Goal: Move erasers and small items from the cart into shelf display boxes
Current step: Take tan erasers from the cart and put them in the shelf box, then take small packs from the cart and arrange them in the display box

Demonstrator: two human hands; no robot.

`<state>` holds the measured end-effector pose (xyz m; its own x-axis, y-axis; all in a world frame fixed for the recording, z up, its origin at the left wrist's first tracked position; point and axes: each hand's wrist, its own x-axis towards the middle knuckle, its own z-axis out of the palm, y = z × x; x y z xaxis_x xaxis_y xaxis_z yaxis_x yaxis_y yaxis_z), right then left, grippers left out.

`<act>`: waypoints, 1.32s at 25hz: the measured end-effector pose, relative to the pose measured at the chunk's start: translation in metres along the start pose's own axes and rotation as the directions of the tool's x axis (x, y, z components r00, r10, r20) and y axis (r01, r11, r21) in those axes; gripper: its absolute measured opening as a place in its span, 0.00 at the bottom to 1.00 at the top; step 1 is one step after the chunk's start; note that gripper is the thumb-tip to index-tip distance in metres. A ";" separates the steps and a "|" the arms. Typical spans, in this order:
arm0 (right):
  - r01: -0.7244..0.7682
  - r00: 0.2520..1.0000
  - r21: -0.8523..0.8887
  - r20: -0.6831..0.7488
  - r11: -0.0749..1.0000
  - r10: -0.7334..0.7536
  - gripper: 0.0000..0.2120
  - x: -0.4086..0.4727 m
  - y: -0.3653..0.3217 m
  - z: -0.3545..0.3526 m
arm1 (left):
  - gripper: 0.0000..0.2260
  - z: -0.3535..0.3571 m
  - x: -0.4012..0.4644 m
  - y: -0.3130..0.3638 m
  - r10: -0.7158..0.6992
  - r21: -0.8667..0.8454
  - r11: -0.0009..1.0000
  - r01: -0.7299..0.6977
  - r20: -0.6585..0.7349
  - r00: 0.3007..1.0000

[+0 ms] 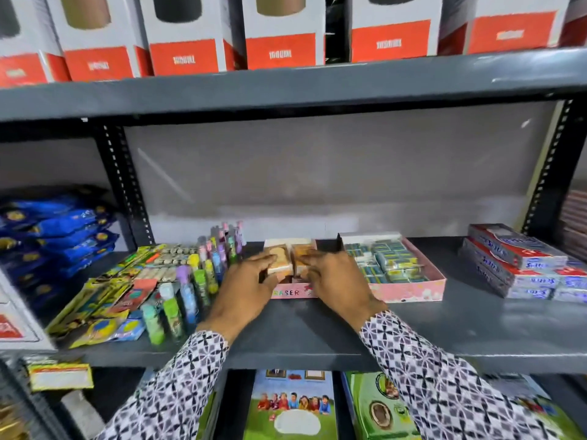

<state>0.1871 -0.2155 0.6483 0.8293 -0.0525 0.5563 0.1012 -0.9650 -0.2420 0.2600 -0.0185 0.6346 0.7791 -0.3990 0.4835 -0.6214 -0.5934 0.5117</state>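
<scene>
A small pink display box [287, 293] marked "ERASER" stands on the grey shelf [317, 341]. Two boxed erasers sit in it side by side: a pale one [279, 257] on the left, an orange-brown one [300, 250] on the right. My left hand [246, 289] grips the pale eraser box with fingers and thumb. My right hand [333, 281] rests its fingers on the orange-brown eraser box. To the right stands a wider pink display box [413, 289] filled with several green-wrapped erasers [386, 260]. The cart is out of view.
Colourful pens and correction sticks [197, 281] lie left of the hands. Red-and-silver flat boxes [521, 262] are stacked at the right. Blue packets [54, 230] fill the left bay. Red-and-white cartons [279, 33] line the shelf above; books [292, 404] stand below.
</scene>
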 end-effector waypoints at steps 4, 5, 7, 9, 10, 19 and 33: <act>-0.078 0.996 -0.053 0.049 0.996 0.081 0.19 0.013 -0.013 0.005 | 0.22 0.007 0.015 0.001 0.006 0.048 0.999 -0.005 -0.022 1.000; -0.093 0.994 -0.056 0.045 0.994 0.096 0.16 0.015 -0.014 0.005 | 0.22 0.007 0.018 0.000 -0.007 0.053 0.999 0.008 -0.018 1.000; -0.117 0.992 -0.057 0.048 0.991 0.120 0.12 0.013 -0.017 0.005 | 0.22 0.007 0.021 -0.003 -0.032 0.064 0.997 0.032 -0.015 0.999; -0.108 0.992 -0.066 0.060 0.992 0.112 0.12 0.010 -0.018 0.004 | 0.22 0.007 0.022 -0.002 -0.032 0.079 0.996 0.033 -0.009 0.999; -0.100 0.992 -0.070 0.067 0.993 0.104 0.12 0.010 -0.018 0.003 | 0.23 0.006 0.022 0.000 -0.034 0.083 0.996 0.033 0.003 0.999; -0.054 0.991 0.130 -0.111 0.990 0.069 0.36 -0.150 -0.005 -0.023 | 0.31 0.007 -0.142 0.024 0.165 0.238 0.965 -0.112 -0.219 0.962; -0.296 0.607 -0.140 0.737 0.945 0.299 0.39 -0.500 0.081 0.189 | 0.38 0.285 -0.440 -0.079 -0.177 0.246 0.969 0.021 0.631 0.756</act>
<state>-0.1155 -0.2184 0.2003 0.9381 -0.1311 -0.3205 -0.2265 -0.9324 -0.2816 -0.0106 0.0045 0.1790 0.7508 -0.6376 -0.1728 -0.5652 -0.7554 0.3316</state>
